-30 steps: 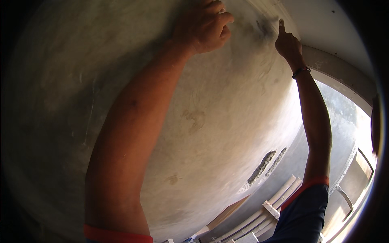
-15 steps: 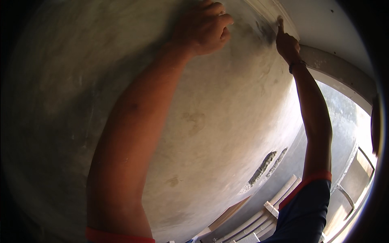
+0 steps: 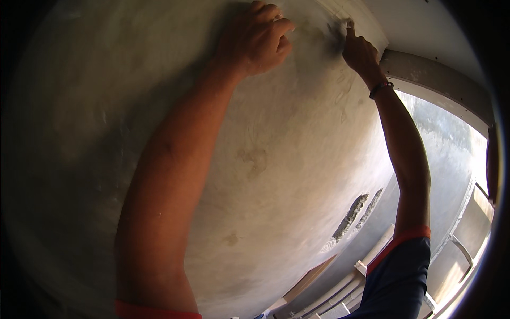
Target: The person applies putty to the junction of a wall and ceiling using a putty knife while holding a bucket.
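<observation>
Showing my two arms raised before a mottled grey wall [image 3: 249, 212], with a cream moulding strip [image 3: 367, 22] at 1 o'clock, where the wall meets the pale ceiling [image 3: 425, 32]. The strip's long axis runs from 10 o'clock down toward 4 o'clock, its upper end leaving the view and its lower end near a grey beam [image 3: 425, 74]. The strip is narrow and lighter than the wall, with fine lines along its length; a dark patch, stain or shadow I cannot tell, lies just beside it. My right hand [image 3: 362, 56], between 1 and 2 o'clock, extends its index finger to a little short of 12 o'clock, the pale tip at the strip's wall-side edge; the other fingers are folded, and I cannot tell whether they enclose anything. My left hand [image 3: 255, 40], at 12 o'clock, is curled close against the wall; whether it grasps something I cannot tell. A dark bracelet [image 3: 381, 89] circles my right wrist. At 4 o'clock, two rough-edged slots [image 3: 350, 217] break the wall, side by side.
</observation>
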`<state>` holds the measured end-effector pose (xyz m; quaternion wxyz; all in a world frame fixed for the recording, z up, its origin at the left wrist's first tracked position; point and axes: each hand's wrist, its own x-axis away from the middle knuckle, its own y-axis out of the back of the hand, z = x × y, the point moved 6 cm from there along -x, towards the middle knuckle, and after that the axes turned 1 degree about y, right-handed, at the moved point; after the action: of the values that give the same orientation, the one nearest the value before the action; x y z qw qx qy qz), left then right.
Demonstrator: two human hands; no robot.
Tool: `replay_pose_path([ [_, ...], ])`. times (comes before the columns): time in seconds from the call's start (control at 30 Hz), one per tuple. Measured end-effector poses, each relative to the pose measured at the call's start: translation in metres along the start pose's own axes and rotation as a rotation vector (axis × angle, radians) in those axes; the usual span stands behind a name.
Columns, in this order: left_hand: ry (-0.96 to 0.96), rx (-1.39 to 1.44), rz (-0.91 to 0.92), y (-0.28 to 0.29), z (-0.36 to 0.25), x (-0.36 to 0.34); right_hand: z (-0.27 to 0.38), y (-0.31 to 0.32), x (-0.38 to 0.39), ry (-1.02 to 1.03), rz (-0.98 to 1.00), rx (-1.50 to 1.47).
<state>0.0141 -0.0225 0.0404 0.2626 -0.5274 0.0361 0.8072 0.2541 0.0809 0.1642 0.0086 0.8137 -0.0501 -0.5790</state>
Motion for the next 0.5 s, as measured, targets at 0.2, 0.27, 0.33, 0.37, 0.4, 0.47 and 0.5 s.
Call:
replay_pose_path([
  [0.2,0.024,0.052,0.029,-0.001,0.0,-0.004,0.012,0.005,0.001,0.167,-0.019,0.102],
  [0.27,0.07,0.066,0.075,-0.003,-0.001,-0.007,0.003,-0.001,0.005,0.123,0.026,0.194],
  [0.33,-0.007,0.03,0.015,-0.006,0.003,-0.002,0.008,0.002,0.017,0.059,0.078,0.174],
  [0.37,-0.046,0.013,-0.014,-0.008,0.007,0.003,0.009,0.002,0.022,0.027,0.105,0.164],
  [0.4,-0.066,0.018,-0.03,-0.009,0.004,0.0,-0.002,-0.003,0.023,-0.011,0.104,0.132],
  [0.47,-0.105,0.029,-0.06,-0.011,0.001,-0.003,-0.024,-0.017,0.027,-0.086,0.101,0.067],
  [0.5,-0.095,0.024,-0.05,-0.012,0.002,-0.001,-0.03,-0.014,0.033,-0.132,0.051,-0.036],
])
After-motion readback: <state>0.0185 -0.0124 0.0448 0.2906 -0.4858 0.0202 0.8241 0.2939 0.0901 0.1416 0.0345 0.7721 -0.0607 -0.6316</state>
